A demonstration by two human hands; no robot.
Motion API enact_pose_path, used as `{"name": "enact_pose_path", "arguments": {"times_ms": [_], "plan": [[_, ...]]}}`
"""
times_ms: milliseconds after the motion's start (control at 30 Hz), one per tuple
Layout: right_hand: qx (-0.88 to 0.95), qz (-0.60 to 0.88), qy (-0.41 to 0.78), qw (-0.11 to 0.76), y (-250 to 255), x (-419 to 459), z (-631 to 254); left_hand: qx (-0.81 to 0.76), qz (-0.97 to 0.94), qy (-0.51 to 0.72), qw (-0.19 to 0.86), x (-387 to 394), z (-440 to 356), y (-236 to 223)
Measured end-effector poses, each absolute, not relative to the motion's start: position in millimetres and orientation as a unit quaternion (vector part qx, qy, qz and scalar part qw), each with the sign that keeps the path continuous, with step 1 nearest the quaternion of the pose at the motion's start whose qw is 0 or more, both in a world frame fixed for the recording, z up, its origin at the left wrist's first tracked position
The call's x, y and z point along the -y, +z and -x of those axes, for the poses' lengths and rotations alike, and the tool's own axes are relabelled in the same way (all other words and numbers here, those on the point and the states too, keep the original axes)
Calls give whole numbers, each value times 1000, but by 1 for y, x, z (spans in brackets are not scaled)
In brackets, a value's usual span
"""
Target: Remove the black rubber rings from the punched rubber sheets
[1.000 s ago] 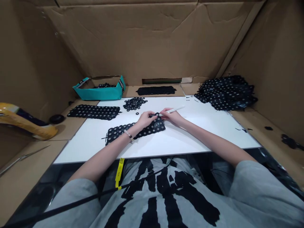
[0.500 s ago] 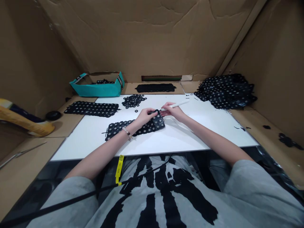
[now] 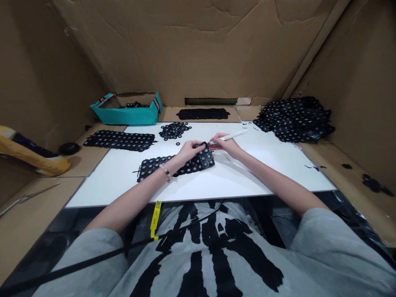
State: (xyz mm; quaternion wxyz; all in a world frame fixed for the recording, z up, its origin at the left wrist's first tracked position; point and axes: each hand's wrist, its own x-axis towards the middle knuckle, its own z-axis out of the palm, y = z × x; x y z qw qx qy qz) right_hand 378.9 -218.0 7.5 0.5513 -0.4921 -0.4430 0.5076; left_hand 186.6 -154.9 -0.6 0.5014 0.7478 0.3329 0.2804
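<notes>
black perforated sheet (image 3: 157,166) lies on a white board (image 3: 235,175) atop the counter (image 3: 77,165), held at its far end by the left hand (image 3: 187,153), fingers closed over it. white pen (image 3: 230,136) is pinched in the right hand (image 3: 224,143), tip at the sheet. two flat sheets (image 3: 119,140) (image 3: 202,114) are laid out beyond; a large sheet heap (image 3: 293,121) appears left over at right, with loose black rings (image 3: 174,131) and a teal box (image 3: 123,115) behind.
</notes>
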Motion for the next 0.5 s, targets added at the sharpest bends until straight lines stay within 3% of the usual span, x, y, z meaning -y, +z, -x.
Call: {"name": "enact_pose_path", "arguments": {"times_ms": [500], "plan": [[454,490,495,556,5,218,-379,-330,-738,274,522,156,-187,-1]]}}
